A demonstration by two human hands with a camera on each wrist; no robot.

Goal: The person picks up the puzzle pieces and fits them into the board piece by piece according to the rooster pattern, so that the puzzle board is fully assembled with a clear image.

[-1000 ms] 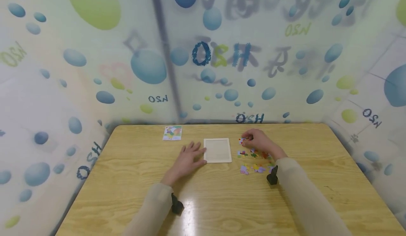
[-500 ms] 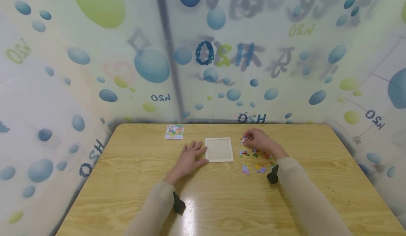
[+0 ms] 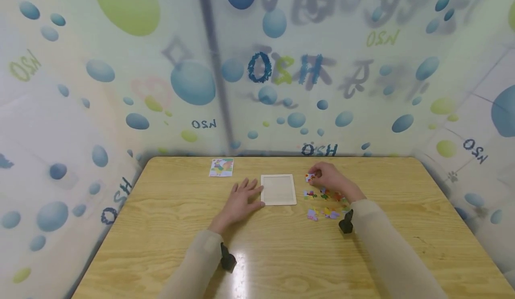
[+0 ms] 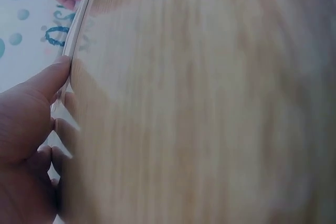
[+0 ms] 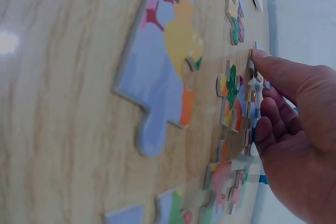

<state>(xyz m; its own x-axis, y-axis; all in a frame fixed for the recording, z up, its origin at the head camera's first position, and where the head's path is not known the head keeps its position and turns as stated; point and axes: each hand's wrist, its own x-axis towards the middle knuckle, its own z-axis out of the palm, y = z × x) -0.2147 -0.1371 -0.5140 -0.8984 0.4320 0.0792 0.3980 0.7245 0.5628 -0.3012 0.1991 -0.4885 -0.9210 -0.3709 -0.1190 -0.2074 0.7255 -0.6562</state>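
My left hand (image 3: 240,200) lies on the table with fingers spread, its thumb and index finger touching the left edge of a square puzzle frame (image 3: 278,203). The frame holds no pieces. To the right of it, my right hand (image 3: 331,179) pinches a small colourful jigsaw piece (image 3: 309,177) at the table's surface, partly hidden by the fingers. In the right wrist view, the thumb (image 5: 278,69) and curled fingers are at the farthest pieces. Several more jigsaw pieces (image 3: 310,195) lie in rows below that hand, and a lilac and yellow piece (image 5: 157,72) is closest to the wrist camera.
A square picture card (image 3: 221,167) lies near the table's back edge, left of the frame. The wooden table (image 3: 281,254) meets a printed curtain (image 3: 161,124) at the back and sides.
The head view has shifted slightly. The left hand stays at the frame; the right hand stays in place, and the piece at its fingertips shows a little more clearly.
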